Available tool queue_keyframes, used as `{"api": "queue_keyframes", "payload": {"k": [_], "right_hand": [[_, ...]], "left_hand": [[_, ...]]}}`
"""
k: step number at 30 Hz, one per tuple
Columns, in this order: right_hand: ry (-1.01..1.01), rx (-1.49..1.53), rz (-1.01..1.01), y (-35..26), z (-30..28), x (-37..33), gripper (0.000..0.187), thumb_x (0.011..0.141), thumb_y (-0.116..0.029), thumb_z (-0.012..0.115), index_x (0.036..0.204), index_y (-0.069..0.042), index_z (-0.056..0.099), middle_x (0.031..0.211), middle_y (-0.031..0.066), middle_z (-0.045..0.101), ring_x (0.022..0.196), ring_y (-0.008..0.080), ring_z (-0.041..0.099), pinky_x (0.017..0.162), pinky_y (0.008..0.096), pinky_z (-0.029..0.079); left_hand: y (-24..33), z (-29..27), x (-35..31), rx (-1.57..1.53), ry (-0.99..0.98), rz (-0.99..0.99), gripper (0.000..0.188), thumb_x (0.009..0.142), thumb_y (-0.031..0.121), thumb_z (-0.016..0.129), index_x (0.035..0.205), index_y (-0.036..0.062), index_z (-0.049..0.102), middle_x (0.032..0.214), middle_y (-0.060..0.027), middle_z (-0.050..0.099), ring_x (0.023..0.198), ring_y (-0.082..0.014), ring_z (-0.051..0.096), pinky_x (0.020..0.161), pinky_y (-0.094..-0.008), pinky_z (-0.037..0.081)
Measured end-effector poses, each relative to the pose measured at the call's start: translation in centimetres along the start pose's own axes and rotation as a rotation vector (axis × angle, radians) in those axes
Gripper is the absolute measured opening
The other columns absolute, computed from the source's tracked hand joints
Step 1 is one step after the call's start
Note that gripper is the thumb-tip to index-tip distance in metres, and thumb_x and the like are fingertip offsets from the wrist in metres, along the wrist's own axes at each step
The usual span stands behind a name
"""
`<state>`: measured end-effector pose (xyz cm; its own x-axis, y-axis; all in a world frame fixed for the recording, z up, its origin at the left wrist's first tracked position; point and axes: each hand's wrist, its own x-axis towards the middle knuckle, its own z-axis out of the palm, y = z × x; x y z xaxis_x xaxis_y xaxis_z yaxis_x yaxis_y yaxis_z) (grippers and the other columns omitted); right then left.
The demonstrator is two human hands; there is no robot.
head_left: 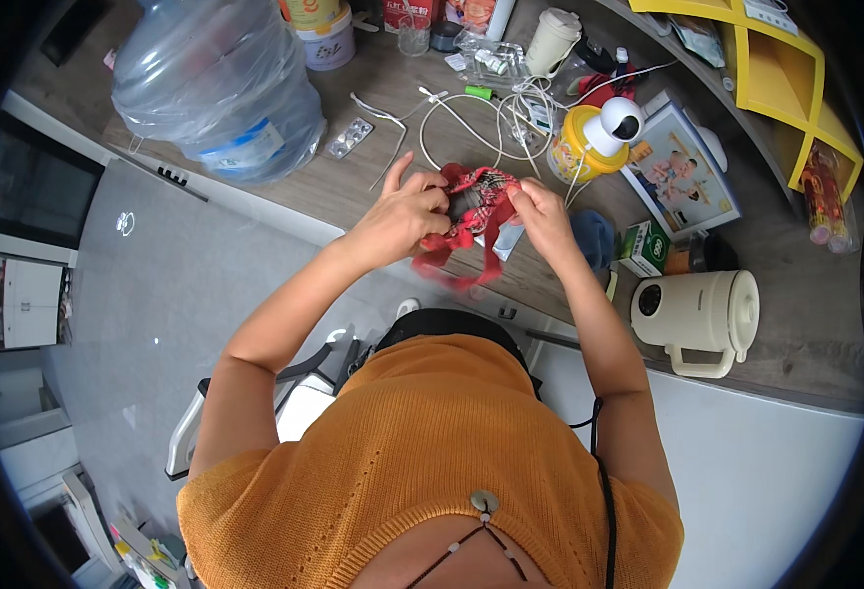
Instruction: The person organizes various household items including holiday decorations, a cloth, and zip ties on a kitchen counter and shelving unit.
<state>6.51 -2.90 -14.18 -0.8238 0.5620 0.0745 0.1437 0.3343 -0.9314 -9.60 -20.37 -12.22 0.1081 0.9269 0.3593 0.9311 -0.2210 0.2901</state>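
Fabric (pixel 498 185), red and patterned, is bunched between your hands above the counter (pixel 353 182), near its front edge. Your left hand (pixel 407 214) and right hand (pixel 542 216) pinch its two sides; red straps (pixel 452 281) dangle, nothing is set down, so handling looks unfinished. A kettle (pixel 699 312) stands farther right along that edge.

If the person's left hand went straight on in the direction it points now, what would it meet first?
The left hand would first meet the red patterned cloth item at its fingertips. What comes beyond is harder to say, since depth is unclear.
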Motion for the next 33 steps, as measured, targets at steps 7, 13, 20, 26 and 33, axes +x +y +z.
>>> {"api": "queue_keyframes", "payload": {"k": [7, 13, 20, 26, 33], "right_hand": [[-0.058, -0.252, -0.249, -1.3, 0.3, -1.3, 0.016, 0.082, -0.01, 0.053, 0.074, 0.004, 0.049, 0.071, 0.0128, 0.049, 0.06, 0.0254, 0.051, 0.056, 0.0315, 0.041], [-0.07, -0.256, -0.358, -0.9, 0.6, -2.0, 0.013, 0.082, -0.009, 0.053, 0.078, 0.003, 0.051, 0.073, 0.012, 0.049, 0.063, 0.0256, 0.051, 0.058, 0.0319, 0.041], [-0.02, 0.051, 0.01, 1.1, -0.2, -2.5, 0.019, 0.088, -0.017, 0.049, 0.082, 0.0, 0.054, 0.074, 0.005, 0.054, 0.058, 0.0137, 0.053, 0.055, 0.0253, 0.045], [-0.01, 0.543, 0.374, 1.2, -1.0, -1.9, 0.024, 0.089, -0.026, 0.048, 0.098, -0.005, 0.053, 0.081, 0.0042, 0.059, 0.063, 0.0117, 0.058, 0.058, 0.0241, 0.049], [-0.061, 0.649, 0.422, -0.8, -0.7, -0.6, 0.023, 0.089, -0.026, 0.05, 0.1, -0.006, 0.052, 0.086, 0.0038, 0.059, 0.069, 0.0121, 0.059, 0.063, 0.0255, 0.05]], "left_hand": [[0.9, -0.2, -1.6, 0.136, 0.055, -0.109, 0.012, 0.062, 0.005, 0.06, 0.071, 0.0093, 0.065, 0.127, -0.0098, 0.043, 0.125, -0.0288, 0.029, 0.102, -0.0543, 0.014], [1.7, 0.1, -2.6, 0.145, 0.086, -0.167, 0.009, 0.065, 0.006, 0.058, 0.07, 0.009, 0.065, 0.132, -0.0125, 0.037, 0.127, -0.0297, 0.027, 0.103, -0.0532, 0.014], [1.8, 0.1, -2.6, 0.092, 0.177, -0.18, 0.03, 0.066, 0.004, 0.061, 0.095, 0.0085, 0.057, 0.132, -0.0148, 0.036, 0.123, -0.0313, 0.032, 0.101, -0.0481, 0.024], [1.3, 2.0, -2.9, -0.166, 0.312, -0.302, 0.06, 0.063, 0.01, 0.07, 0.118, 0.0063, 0.045, 0.133, -0.0169, 0.033, 0.118, -0.0329, 0.037, 0.096, -0.0413, 0.032], [-0.3, 2.6, 0.6, -0.183, 0.303, -0.281, 0.067, 0.061, 0.009, 0.071, 0.123, 0.0109, 0.045, 0.131, -0.0168, 0.035, 0.117, -0.034, 0.037, 0.096, -0.0403, 0.033]]}}
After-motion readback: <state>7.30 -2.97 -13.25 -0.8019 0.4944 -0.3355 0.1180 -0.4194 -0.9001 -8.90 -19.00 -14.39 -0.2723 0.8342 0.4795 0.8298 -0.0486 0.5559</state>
